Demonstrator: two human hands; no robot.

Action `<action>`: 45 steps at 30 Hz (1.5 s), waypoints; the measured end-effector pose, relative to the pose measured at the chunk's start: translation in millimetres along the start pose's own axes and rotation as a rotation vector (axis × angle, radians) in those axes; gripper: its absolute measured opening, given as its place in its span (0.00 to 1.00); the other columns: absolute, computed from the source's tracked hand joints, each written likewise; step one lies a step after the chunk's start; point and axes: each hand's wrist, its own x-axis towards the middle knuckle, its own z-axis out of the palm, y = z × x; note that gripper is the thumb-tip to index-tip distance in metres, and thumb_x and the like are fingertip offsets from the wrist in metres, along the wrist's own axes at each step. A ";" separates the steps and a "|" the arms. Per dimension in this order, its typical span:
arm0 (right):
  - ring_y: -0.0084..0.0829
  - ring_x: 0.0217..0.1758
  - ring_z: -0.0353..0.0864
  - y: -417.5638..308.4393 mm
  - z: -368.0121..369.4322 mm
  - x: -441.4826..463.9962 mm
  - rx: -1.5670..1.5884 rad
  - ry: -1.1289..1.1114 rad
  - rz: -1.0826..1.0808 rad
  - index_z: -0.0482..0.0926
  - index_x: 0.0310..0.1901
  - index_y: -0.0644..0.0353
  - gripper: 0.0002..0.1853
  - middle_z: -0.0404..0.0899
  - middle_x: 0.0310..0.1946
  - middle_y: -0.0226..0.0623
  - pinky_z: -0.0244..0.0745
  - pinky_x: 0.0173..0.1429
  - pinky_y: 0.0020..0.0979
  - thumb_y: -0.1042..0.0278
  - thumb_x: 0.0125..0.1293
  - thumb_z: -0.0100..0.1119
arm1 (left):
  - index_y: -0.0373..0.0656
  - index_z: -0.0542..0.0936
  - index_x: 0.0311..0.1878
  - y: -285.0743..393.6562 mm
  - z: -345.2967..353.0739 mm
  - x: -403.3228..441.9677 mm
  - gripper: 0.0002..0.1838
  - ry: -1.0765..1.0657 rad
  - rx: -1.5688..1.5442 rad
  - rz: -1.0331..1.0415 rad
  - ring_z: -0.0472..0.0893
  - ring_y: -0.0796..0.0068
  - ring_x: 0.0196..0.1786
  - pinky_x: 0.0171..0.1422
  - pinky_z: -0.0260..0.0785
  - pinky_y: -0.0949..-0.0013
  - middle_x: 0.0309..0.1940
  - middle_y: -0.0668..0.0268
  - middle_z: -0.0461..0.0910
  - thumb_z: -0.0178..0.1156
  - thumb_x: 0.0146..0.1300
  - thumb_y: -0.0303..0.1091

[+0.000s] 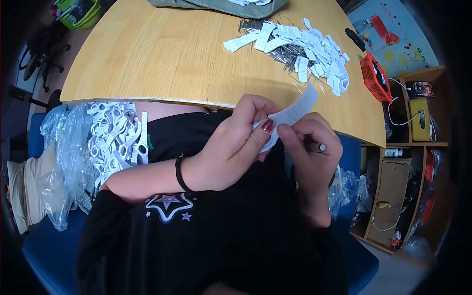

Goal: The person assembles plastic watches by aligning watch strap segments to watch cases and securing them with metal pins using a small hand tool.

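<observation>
My left hand (231, 142), with a dark band at the wrist, is closed around a white printed strip (299, 108) whose free end curves up to the right. Part of that strip is looped below the thumb, mostly hidden by the fingers. Close beside it, my right hand (317, 152) is closed, its thumb tip against the strip's lower edge. A slim pen-like rod (314, 147) with a pale round end sticks out between the right fingers; the rest of it is hidden. Both hands are above my lap at the table's near edge.
On the wooden table (147, 54) lie a heap of white strips (319, 51) and thin metal pins (282, 55). A grey-green cloth bag (221, 6) is at the back, a red basket (374, 76) at right. Looped white strips (115, 132) and clear plastic (69, 152) are at my left.
</observation>
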 end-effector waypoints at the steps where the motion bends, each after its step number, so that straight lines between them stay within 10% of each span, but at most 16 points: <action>1: 0.16 0.22 0.67 -1.2 -2.1 0.2 0.003 -0.054 0.027 0.84 0.31 0.66 0.05 0.78 0.23 0.30 0.59 0.28 0.22 0.79 0.56 0.72 | 0.37 0.64 0.52 -0.5 -1.5 -0.4 0.09 -0.032 0.020 -0.015 0.71 0.82 0.25 0.29 0.64 0.78 0.29 0.66 0.72 0.42 0.79 0.33; 22: 0.40 0.38 0.83 10.5 -38.0 32.5 -0.707 -0.294 -0.097 0.81 0.52 0.62 0.28 0.77 0.44 0.41 0.78 0.40 0.36 0.64 0.48 0.76 | 0.43 0.64 0.44 -4.9 -5.3 1.4 0.09 0.076 -0.422 -0.108 0.65 0.81 0.19 0.22 0.53 0.79 0.27 0.68 0.67 0.42 0.80 0.38; 31: 0.29 0.34 0.82 4.7 -24.6 2.3 -0.116 -0.013 0.033 0.81 0.37 0.65 0.05 0.79 0.30 0.37 0.75 0.38 0.28 0.80 0.60 0.66 | 0.42 0.66 0.46 -8.3 -4.0 3.3 0.09 -0.051 -0.667 -0.185 0.65 0.80 0.23 0.26 0.55 0.79 0.25 0.66 0.68 0.43 0.79 0.38; 45: 0.13 0.23 0.66 -4.4 -1.3 1.2 0.029 -0.073 0.050 0.85 0.38 0.65 0.07 0.78 0.29 0.30 0.57 0.28 0.18 0.81 0.57 0.70 | 0.39 0.66 0.56 -9.6 -10.3 1.2 0.11 -0.118 -0.790 -0.209 0.67 0.79 0.27 0.27 0.55 0.79 0.31 0.69 0.66 0.44 0.79 0.35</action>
